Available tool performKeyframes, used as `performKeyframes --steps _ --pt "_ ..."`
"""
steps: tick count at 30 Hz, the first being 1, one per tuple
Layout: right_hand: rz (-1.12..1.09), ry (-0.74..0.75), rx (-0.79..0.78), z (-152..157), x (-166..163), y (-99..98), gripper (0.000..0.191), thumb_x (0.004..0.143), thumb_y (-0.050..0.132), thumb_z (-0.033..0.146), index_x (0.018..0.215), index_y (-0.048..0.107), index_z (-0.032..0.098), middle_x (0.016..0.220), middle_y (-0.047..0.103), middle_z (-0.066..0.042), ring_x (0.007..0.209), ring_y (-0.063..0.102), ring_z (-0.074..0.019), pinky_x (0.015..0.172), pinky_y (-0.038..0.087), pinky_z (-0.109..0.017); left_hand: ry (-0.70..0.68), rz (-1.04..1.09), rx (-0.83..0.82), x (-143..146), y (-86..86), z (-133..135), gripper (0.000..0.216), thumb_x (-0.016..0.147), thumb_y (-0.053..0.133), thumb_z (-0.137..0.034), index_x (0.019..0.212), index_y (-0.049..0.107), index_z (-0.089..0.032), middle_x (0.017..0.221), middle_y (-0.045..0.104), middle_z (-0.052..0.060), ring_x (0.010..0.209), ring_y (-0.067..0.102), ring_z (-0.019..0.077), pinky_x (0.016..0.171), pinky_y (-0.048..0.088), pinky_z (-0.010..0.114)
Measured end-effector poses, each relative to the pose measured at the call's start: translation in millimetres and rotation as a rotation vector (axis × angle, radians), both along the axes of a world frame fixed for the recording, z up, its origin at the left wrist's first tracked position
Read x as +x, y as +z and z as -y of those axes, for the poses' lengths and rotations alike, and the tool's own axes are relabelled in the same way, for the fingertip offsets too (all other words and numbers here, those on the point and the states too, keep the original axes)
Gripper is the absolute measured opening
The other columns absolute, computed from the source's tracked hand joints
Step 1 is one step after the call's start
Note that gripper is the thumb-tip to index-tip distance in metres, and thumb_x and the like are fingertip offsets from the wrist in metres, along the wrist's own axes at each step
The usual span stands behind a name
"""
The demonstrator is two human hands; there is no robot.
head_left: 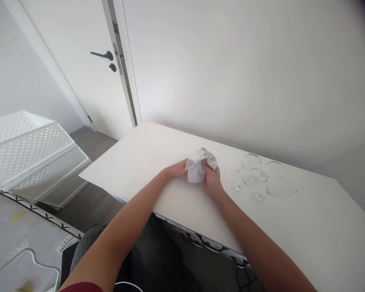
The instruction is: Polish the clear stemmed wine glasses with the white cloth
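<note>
A white cloth [196, 170] is bunched between my two hands just above the white table. My right hand [212, 178] grips it from the right, thumb pressed on the cloth. On the other side, my left hand [178, 168] holds the cloth's left part, with its fingertips hidden in the folds. A faint clear rim shows at the top of the cloth, perhaps a glass; most of it is covered. To the right of my hands, several clear stemmed glasses [254, 177] stand close together on the table, their outlines faint against the white.
The white table [134, 158] runs along the wall. Cables [207, 242] hang under its front edge. At left are white perforated panels [27, 146] and a mattress-like surface [27, 231] with a dark-patterned edge. A white door [79, 48] stands slightly ajar.
</note>
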State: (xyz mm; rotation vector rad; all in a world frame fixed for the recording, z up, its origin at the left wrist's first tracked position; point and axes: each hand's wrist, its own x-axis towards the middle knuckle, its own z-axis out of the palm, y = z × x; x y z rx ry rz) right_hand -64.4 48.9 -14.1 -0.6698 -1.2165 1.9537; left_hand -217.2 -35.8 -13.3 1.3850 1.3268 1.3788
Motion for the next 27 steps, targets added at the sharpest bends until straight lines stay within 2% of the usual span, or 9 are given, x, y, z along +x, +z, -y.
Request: performKeyframes --steps 3,7,9,11,13,18,20,24,27 --pt "-0.033 -0.097 -0.067 -5.1 -2.4 1.0 0.049 0.084 0.08 0.056 0.12 0.072 0.024 0.134 0.072 -0.006 0.124 0.066 -0.0223 0.095 0.058 -0.033 -0.003 0.128 -0.033 -1.6 1.0 -3.0 0.023 0.084 0.072 -0.035 0.083 0.074 -0.012 0.086 0.074 0.007 0.086 0.069 0.0215 0.088 0.058 0.038" --pt "-0.002 0.031 -0.099 -7.2 0.6 4.2 0.046 0.086 0.074 0.061 0.112 0.073 0.023 0.111 0.076 -0.007 0.108 0.07 -0.0233 0.089 0.058 -0.036 0.339 0.415 0.079 -6.9 2.6 -7.5 0.036 0.086 0.076 -0.049 0.088 0.074 -0.013 0.091 0.076 0.011 0.093 0.071 0.0225 0.099 0.056 0.044" --pt "0.007 0.303 -0.086 -2.9 4.3 7.6 0.039 0.087 0.073 0.058 0.096 0.073 0.021 0.088 0.073 -0.006 0.097 0.07 -0.0243 0.088 0.057 -0.039 0.242 0.527 0.156 -8.7 4.8 -6.4 0.048 0.086 0.076 -0.059 0.105 0.076 -0.014 0.115 0.076 0.017 0.11 0.071 0.0281 0.104 0.054 0.046" --pt "0.014 0.557 -0.039 3.5 7.2 10.8 0.035 0.087 0.071 0.054 0.085 0.072 0.019 0.074 0.067 -0.006 0.09 0.068 -0.0251 0.087 0.056 -0.04 -0.004 0.578 0.172 -9.2 6.7 -3.7 0.064 0.085 0.076 -0.065 0.127 0.072 -0.017 0.139 0.068 0.02 0.124 0.067 0.0344 0.106 0.052 0.048" --pt "0.075 0.639 0.023 10.2 7.7 11.7 0.037 0.088 0.07 0.055 0.087 0.072 0.018 0.075 0.067 -0.007 0.089 0.067 -0.0255 0.084 0.054 -0.04 -0.159 0.567 0.14 -9.0 7.1 -1.4 0.071 0.085 0.075 -0.066 0.135 0.068 -0.017 0.139 0.067 0.022 0.123 0.068 0.037 0.104 0.053 0.05" --pt "0.374 0.192 0.331 18.0 2.0 5.2 0.039 0.078 0.08 0.055 0.089 0.071 0.019 0.087 0.072 -0.005 0.085 0.063 -0.0227 0.076 0.049 -0.034 0.038 0.485 0.239 -7.8 4.4 -2.7 0.05 0.089 0.078 -0.053 0.118 0.076 -0.013 0.115 0.077 0.019 0.112 0.073 0.0324 0.095 0.056 0.042" --pt "0.348 0.226 0.27 16.8 2.3 5.3 0.04 0.078 0.081 0.055 0.089 0.071 0.019 0.087 0.072 -0.005 0.083 0.063 -0.0222 0.076 0.049 -0.034 0.066 0.475 0.245 -6.6 5.6 -2.8 0.049 0.087 0.079 -0.054 0.115 0.077 -0.013 0.113 0.077 0.018 0.108 0.074 0.0312 0.092 0.056 0.04" --pt "0.178 0.546 -0.002 11.5 4.8 7.1 0.044 0.082 0.078 0.058 0.097 0.073 0.017 0.083 0.073 -0.008 0.081 0.068 -0.0242 0.076 0.052 -0.037 0.051 0.497 0.213 -5.9 10.9 -0.1 0.061 0.088 0.073 -0.066 0.115 0.076 -0.011 0.106 0.078 0.02 0.096 0.076 0.0293 0.089 0.058 0.042" --pt "0.137 0.272 0.006 6.8 0.2 0.8 0.044 0.083 0.078 0.056 0.103 0.073 0.017 0.093 0.077 -0.008 0.091 0.071 -0.0243 0.081 0.055 -0.036 0.172 0.517 0.243 -11.9 10.6 -1.4 0.064 0.081 0.081 -0.064 0.115 0.075 -0.01 0.109 0.078 0.02 0.093 0.076 0.0274 0.088 0.058 0.039"
